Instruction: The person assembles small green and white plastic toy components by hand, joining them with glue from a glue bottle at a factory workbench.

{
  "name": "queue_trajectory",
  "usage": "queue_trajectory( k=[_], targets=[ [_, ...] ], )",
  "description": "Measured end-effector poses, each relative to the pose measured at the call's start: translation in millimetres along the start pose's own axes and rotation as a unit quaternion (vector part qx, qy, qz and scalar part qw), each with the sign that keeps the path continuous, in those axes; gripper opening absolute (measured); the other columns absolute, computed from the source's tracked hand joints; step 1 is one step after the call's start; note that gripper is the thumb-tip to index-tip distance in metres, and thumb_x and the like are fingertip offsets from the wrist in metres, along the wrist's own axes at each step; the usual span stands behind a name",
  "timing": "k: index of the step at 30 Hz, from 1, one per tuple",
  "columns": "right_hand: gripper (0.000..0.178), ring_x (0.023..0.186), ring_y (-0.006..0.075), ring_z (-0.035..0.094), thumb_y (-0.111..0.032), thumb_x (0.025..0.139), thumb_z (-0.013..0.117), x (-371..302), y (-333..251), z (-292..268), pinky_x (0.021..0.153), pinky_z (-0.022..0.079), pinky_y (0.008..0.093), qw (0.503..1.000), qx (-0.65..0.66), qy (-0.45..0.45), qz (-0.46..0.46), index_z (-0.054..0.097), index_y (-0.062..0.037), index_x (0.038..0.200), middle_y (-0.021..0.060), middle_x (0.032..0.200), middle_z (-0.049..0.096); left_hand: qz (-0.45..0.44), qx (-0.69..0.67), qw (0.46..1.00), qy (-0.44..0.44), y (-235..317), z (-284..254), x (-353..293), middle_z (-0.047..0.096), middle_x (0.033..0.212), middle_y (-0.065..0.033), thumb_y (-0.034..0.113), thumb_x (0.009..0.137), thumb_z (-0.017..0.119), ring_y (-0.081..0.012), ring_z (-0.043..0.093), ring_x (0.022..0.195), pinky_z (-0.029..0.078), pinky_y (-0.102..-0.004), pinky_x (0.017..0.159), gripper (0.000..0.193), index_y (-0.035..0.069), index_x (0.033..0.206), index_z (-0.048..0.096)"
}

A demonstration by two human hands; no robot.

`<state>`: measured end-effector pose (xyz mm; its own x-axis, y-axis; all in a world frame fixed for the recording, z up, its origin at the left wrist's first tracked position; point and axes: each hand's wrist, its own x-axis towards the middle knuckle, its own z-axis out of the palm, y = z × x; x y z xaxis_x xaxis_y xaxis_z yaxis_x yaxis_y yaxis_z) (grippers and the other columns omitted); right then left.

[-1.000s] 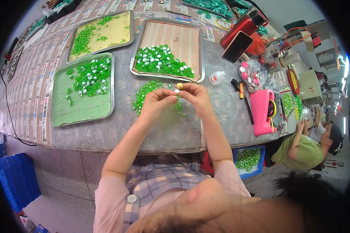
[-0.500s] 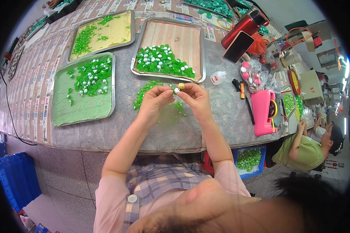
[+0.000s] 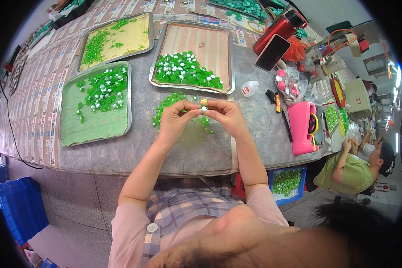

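Observation:
A small white-and-green piece like a little ball head is pinched at the fingertips of both hands above the grey table. My left hand holds it from one side, thumb and forefinger pressed together. From the other side, my right hand grips it in the same way. A yellow band wraps a right fingertip. Beneath and beside the hands lies a loose pile of small green pieces. Just beyond, a pink-lined metal tray bears many green-and-white pieces.
A green-lined tray with similar pieces stands at left, a yellow-lined tray behind it. On the right are a white bottle, phone, red flask and pink tape dispenser. A co-worker sits far right.
The hands stay nearly in place. The white-and-green piece has turned slightly and sits a little lower between the fingertips, with more of its white side showing.

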<state>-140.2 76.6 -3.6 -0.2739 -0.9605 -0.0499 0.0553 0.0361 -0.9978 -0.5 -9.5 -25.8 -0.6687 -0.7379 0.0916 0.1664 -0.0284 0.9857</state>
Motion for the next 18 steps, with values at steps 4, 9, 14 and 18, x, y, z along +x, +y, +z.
queue_trajectory(
  k=[4,9,14,18],
  targets=[
    [0.023,0.079,0.01,0.054,-0.002,0.072,0.056,-1.7,-6.2,-2.0,0.071,0.043,0.0208,0.999,0.042,-0.027,0.01,0.054,0.004,0.094,0.0073,0.087,0.058,0.045,0.03,0.998,-0.007,3.7,2.6,-2.3,0.056,0.072,-0.0037,0.001,0.068,0.06,-0.0101,0.051,0.067,0.04,-0.022,0.058,0.008,0.0,0.075,0.057],
    [0.022,0.077,0.0109,0.055,-0.002,0.072,0.056,-0.6,-4.9,-3.8,0.07,0.044,0.0217,0.998,0.052,-0.033,0.024,0.055,0.0045,0.093,0.0075,0.084,0.059,0.153,0.18,0.972,0.01,10.9,4.5,-3.1,0.056,0.072,-0.0059,0.0,0.067,0.06,-0.0141,0.053,0.067,0.041,-0.0232,0.06,0.007,-0.001,0.074,0.057],
    [0.023,0.074,0.0107,0.055,-0.004,0.073,0.056,3.6,-2.1,0.5,0.068,0.044,0.0216,0.998,0.061,-0.023,0.013,0.055,0.004,0.094,0.0072,0.083,0.059,0.12,0.144,0.982,0.033,12.5,5.1,-3.1,0.057,0.073,-0.0051,0.0,0.068,0.06,-0.0138,0.053,0.067,0.042,-0.0235,0.06,0.006,0.0,0.073,0.057],
    [0.018,0.075,0.0107,0.055,-0.003,0.073,0.056,10.7,-1.3,10.1,0.069,0.044,0.0227,0.992,0.12,-0.014,-0.026,0.057,0.002,0.089,0.0065,0.083,0.058,-0.006,-0.095,0.991,0.095,7.7,-7.7,3.6,0.055,0.071,-0.0035,0.006,0.075,0.055,-0.0116,0.054,0.065,0.045,-0.0221,0.06,0.005,0.001,0.077,0.055]
  ],
)
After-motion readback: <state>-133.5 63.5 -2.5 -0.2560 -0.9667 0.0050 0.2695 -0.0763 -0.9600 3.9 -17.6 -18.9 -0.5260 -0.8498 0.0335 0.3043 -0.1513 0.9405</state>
